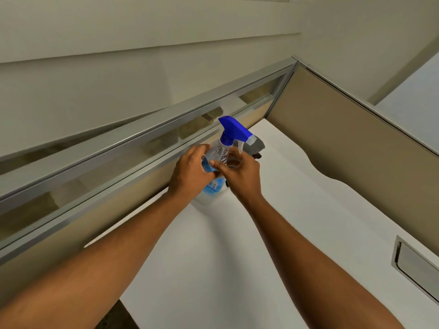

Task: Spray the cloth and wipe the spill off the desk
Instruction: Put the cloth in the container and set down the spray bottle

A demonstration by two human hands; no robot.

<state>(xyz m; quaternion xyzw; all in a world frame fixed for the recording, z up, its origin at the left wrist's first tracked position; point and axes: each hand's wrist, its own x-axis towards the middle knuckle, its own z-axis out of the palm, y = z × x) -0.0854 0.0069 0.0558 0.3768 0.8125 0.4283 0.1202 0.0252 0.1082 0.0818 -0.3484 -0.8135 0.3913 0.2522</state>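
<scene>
A clear spray bottle (219, 151) with blue liquid and a blue trigger head stands tilted over the white desk (273, 233) near the back partition. My left hand (191, 173) wraps the bottle's body from the left. My right hand (240, 172) touches the bottle from the right, thumb and fingers on its clear upper part. A grey cloth (256, 147) lies on the desk just behind the bottle, mostly hidden by the nozzle and my right hand. A dark patch (257, 156) shows beside the cloth's lower edge; I cannot tell whether it is the spill.
A partition with a metal-framed glass strip (142, 148) runs along the desk's left and back side. A tan panel (344, 138) closes the right rear. A metal grommet cover (415, 264) is set into the desk at the right.
</scene>
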